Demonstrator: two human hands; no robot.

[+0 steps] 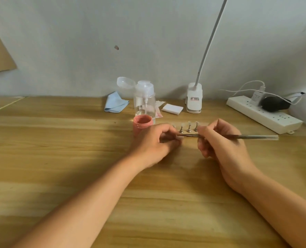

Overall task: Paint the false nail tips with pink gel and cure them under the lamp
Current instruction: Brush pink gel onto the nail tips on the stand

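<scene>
Nail tips (190, 124) stand pale, unpainted on metal stands (188, 130).

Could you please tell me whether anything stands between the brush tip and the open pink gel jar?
Yes, the left hand does: the brush tip ends at its fingers, and the pink gel jar stands just beyond its knuckles.

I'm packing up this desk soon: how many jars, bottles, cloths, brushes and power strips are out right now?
Pink gel jar: 1
Clear pump bottle: 1
Blue cloth: 1
Brush: 1
Power strip: 1
Total: 5
</scene>
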